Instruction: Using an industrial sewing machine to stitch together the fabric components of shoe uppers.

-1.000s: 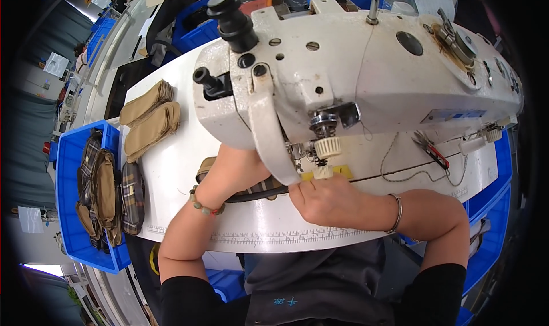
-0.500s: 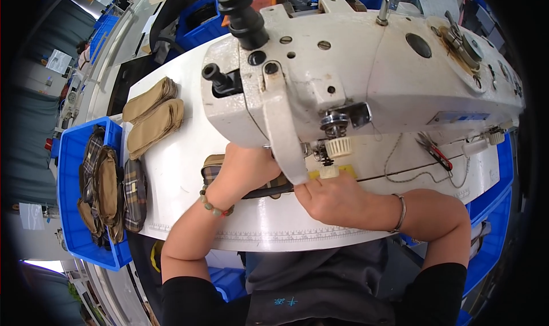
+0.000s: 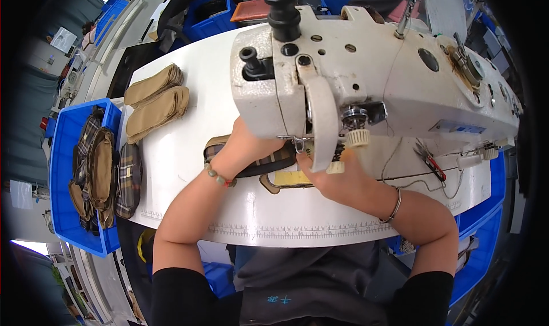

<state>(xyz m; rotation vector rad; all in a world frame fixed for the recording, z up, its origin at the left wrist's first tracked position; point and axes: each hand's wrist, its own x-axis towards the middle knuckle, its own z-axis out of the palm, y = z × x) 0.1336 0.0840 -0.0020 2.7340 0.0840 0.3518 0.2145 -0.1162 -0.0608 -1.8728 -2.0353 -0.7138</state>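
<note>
Where the plaid, black-edged fabric pouch (image 3: 273, 159) lies beside the silvery metal presser foot (image 3: 300, 144), your right hand (image 3: 338, 178) has moved back toward its end, probably for closer guiding. Your left hand (image 3: 243, 148) lies across it; hidden fingers leave either grip impossible to tell. A flat yellow patch (image 3: 291, 179) now shows in front.

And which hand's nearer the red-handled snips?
Right. The right hand is by the sewing machine's needle area, with the snips off to its right, not touching. The left hand is farther left, over the plaid pouch.
</note>
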